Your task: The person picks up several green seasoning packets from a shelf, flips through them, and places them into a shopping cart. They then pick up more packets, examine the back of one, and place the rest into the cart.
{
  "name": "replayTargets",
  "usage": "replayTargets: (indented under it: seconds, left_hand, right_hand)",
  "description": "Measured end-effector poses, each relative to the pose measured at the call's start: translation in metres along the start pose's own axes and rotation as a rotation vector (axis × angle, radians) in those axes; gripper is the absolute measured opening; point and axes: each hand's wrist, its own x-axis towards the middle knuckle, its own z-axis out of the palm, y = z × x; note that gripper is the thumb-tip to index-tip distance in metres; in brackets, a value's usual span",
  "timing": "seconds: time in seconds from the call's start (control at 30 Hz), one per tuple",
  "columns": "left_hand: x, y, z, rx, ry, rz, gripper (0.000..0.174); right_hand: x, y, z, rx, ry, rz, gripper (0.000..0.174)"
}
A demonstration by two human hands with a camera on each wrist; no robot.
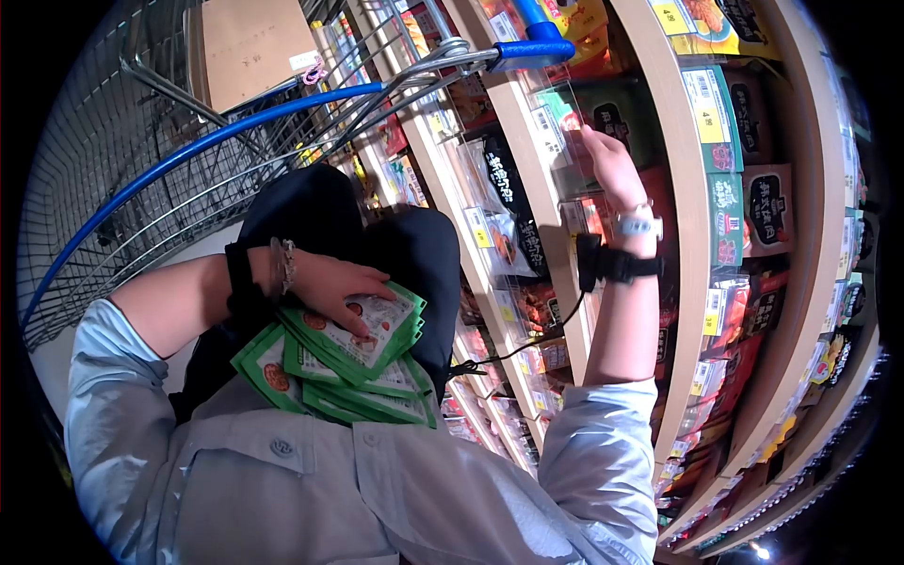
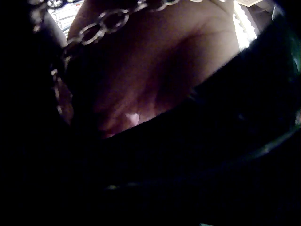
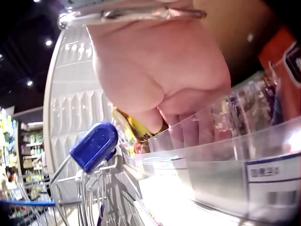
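Several green packets lie fanned in a stack across the person's lap. The left hand rests on top of them, its fingers spread over the upper packet. In the left wrist view the palm is dim, and its fingertips are hidden. At the shelf, the right hand reaches in beside a small green and red packet. The right wrist view has this hand with its fingers extended down behind a clear plastic guard; their tips are blurred, and a grip on the packet cannot be made out.
A wire cart with a blue handle stands at the upper left, a cardboard box in it. Wooden shelves with bagged goods and price labels run along the right. The cart's blue handle end is close to the shelf.
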Motion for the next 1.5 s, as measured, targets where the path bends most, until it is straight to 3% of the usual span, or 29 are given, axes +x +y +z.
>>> replayTargets:
  seconds: [0.17,0.27,0.4,0.47,0.53,0.6,0.8,0.83,0.87,0.97,1.07,1.23,1.3,1.4,1.5]
  left_hand:
    - [-0.001,0.0,-0.001,-0.032,-0.002,-0.038,0.075]
    - [-0.002,0.0,-0.002,-0.027,-0.005,-0.044,0.075]
    - [-0.003,-0.002,-0.003,-0.036,-0.005,-0.021,0.077]
    - [-0.003,-0.003,-0.004,-0.061,-0.01,-0.022,0.077]
    - [-0.004,-0.004,-0.004,-0.088,-0.016,-0.024,0.077]
    - [-0.003,-0.003,-0.004,-0.083,-0.016,-0.031,0.08]
    - [-0.003,-0.005,-0.005,-0.119,-0.019,-0.041,0.08]
    - [-0.004,-0.006,-0.005,-0.12,-0.018,-0.041,0.08]
    - [-0.004,-0.006,-0.005,-0.12,-0.016,-0.039,0.08]
    - [-0.003,-0.007,-0.003,-0.111,-0.004,-0.029,0.08]
    - [-0.002,-0.008,-0.003,-0.103,-0.001,-0.014,0.08]
    - [0.0,-0.008,-0.002,-0.109,-0.001,-0.014,0.081]
    - [-0.001,-0.007,-0.001,-0.076,0.045,-0.001,0.083]
    - [-0.002,-0.001,-0.002,-0.067,0.151,-0.017,0.084]
    - [-0.005,-0.003,-0.001,-0.218,0.15,-0.026,0.082]
  right_hand:
    - [0.017,-0.006,0.003,0.16,-0.081,0.163,0.06]
    - [0.023,-0.008,0.0,0.109,-0.149,0.215,0.07]
    - [0.028,-0.002,-0.002,0.014,-0.164,0.277,0.093]
    - [0.027,0.001,-0.002,0.138,-0.058,0.218,0.101]
    - [0.052,0.022,-0.024,0.264,-0.245,0.333,0.087]
    - [0.054,0.02,-0.014,0.161,-0.091,0.317,0.077]
    - [0.064,0.026,-0.003,0.209,0.001,0.263,0.049]
    - [0.063,0.027,-0.012,0.102,0.051,0.14,0.046]
    - [0.064,0.026,-0.016,0.1,0.05,0.139,0.046]
    - [0.068,0.025,-0.027,0.233,0.267,0.066,0.035]
    - [0.07,0.029,-0.028,0.322,0.396,0.064,0.032]
    - [0.066,0.032,-0.027,0.266,0.259,-0.081,0.038]
    - [0.062,0.032,-0.021,0.188,0.102,-0.157,0.044]
    - [0.051,0.02,-0.02,0.231,0.042,-0.08,0.037]
    - [0.004,-0.014,0.01,0.032,0.293,-0.328,0.03]
